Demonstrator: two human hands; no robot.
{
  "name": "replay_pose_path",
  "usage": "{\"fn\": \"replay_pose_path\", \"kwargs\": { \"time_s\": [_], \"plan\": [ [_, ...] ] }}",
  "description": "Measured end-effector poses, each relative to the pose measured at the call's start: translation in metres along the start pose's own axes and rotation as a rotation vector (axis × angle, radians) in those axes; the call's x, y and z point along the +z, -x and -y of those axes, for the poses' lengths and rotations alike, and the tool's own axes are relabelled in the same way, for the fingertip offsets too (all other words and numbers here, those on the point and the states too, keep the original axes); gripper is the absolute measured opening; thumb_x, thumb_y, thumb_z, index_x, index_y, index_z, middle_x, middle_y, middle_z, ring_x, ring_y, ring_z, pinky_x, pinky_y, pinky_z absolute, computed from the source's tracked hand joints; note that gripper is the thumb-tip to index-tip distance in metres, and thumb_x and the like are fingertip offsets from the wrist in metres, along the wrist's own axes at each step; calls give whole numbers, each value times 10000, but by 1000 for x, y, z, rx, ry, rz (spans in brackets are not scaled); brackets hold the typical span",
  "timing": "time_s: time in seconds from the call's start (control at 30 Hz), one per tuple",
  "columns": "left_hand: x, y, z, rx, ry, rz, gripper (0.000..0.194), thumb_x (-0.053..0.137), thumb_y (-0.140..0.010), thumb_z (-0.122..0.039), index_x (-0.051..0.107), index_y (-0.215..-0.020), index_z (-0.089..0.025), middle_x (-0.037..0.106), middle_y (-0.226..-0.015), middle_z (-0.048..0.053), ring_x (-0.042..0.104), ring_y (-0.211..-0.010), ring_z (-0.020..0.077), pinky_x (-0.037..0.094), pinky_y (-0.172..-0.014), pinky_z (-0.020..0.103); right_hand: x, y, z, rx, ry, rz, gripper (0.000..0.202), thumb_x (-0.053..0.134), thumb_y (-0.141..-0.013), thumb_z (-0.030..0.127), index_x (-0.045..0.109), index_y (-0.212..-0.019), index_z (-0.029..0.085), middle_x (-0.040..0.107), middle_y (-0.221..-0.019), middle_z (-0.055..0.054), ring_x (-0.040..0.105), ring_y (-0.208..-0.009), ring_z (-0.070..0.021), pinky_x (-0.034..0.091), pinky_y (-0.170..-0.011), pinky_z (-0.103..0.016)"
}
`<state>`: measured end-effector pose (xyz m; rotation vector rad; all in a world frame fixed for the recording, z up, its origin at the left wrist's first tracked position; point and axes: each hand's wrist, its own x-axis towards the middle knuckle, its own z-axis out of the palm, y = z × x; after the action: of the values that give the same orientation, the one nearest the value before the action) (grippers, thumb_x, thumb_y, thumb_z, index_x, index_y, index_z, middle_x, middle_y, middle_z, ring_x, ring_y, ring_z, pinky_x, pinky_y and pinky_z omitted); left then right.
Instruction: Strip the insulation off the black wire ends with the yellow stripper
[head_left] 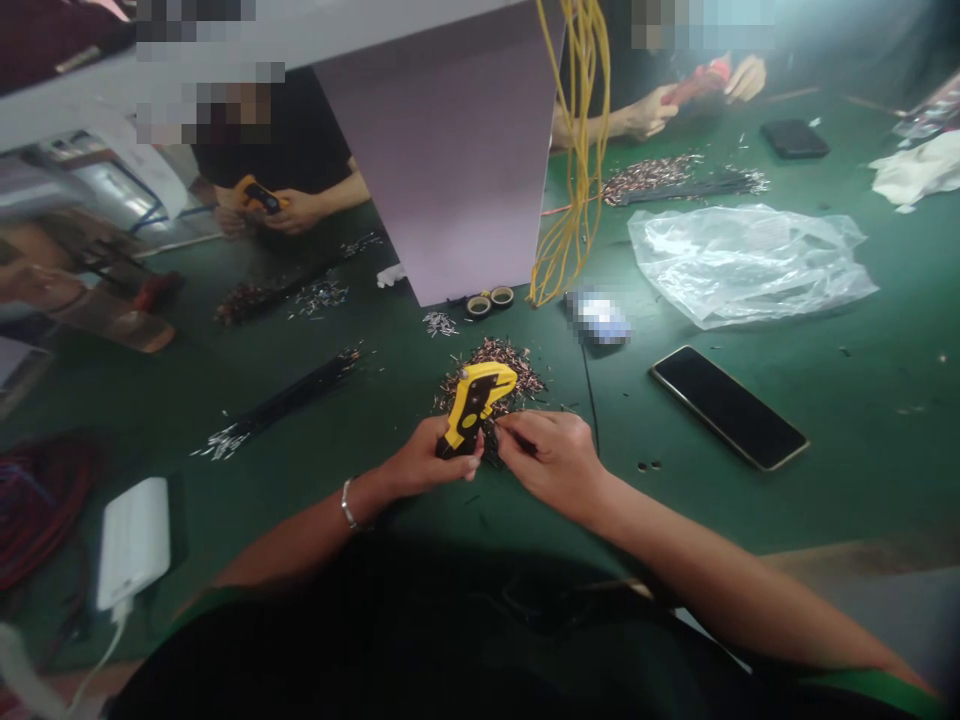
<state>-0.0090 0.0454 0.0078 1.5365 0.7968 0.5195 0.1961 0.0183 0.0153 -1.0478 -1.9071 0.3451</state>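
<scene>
My left hand (427, 458) is closed around a yellow and black wire stripper (472, 405), its head tilted up and to the right. Close by on the right, my right hand (555, 460) is pinched together on a thin black wire (519, 438), mostly hidden by the fingers, beside the tool's jaws. Beneath and beyond the tool lies a pile of short black wires with copper ends (517, 365). A bundle of longer black wires (285, 400) with silvery tips rests to the left.
On the green table (420, 540) are a phone (731, 408), a clear plastic bag (750, 265), tape rolls (480, 305), small metal terminals (440, 323) and a white power bank (135, 540). Yellow wires (581, 150) hang beside an upright panel (465, 160). Two co-workers' hands (292, 212) work across the table.
</scene>
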Motion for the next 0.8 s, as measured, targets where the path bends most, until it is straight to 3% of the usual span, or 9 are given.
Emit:
{"fn": "replay_pose_path", "kwargs": {
  "time_s": [0.23, 0.47, 0.53, 0.67, 0.8],
  "plan": [
    [6, 3, 6, -67, 39, -116, 239, 720, -798, -316, 562, -789, -137, 584, -539, -17, 535, -487, 100, 458, -529, 229, 1, 0, 0, 63, -52, 36, 277, 503, -897, 149, 686, -690, 174, 671, -591, -32, 591, -512, -121, 449, -543, -245],
    [2, 2, 16, -66, 261, -207, 238, 736, -786, -291, 556, -820, -139, 559, -512, -33, 509, -417, 102, 456, -452, 244, 0, 0, -6, 317, -231, 34, 191, 592, -833, 215, 779, -807, 185, 748, -687, -34, 660, -591, -144, 506, -591, -265],
    [1, 1, 14, -68, 390, -165, 236, 753, -738, -240, 582, -854, -128, 587, -594, -10, 551, -479, 122, 495, -499, 280, -2, -1, -9, 414, -292, 28, 198, 604, -830, 243, 794, -835, 188, 744, -672, -28, 652, -580, -141, 506, -577, -267],
    [-5, -3, 5, -101, 608, 33, 270, 715, -644, -176, 629, -890, -102, 620, -707, 45, 597, -571, 167, 518, -569, 341, -8, -7, -19, 608, -420, 28, 224, 629, -816, 318, 799, -897, 196, 664, -553, 15, 526, -439, -100, 451, -462, -250],
    [-10, -5, 2, -113, 694, 217, 378, 708, -580, -199, 650, -940, -100, 647, -770, 89, 618, -644, 214, 529, -644, 398, -15, -11, -28, 603, -498, 4, 263, 588, -829, 308, 776, -968, 188, 651, -588, 17, 535, -461, -98, 478, -491, -258]
  ]
}}
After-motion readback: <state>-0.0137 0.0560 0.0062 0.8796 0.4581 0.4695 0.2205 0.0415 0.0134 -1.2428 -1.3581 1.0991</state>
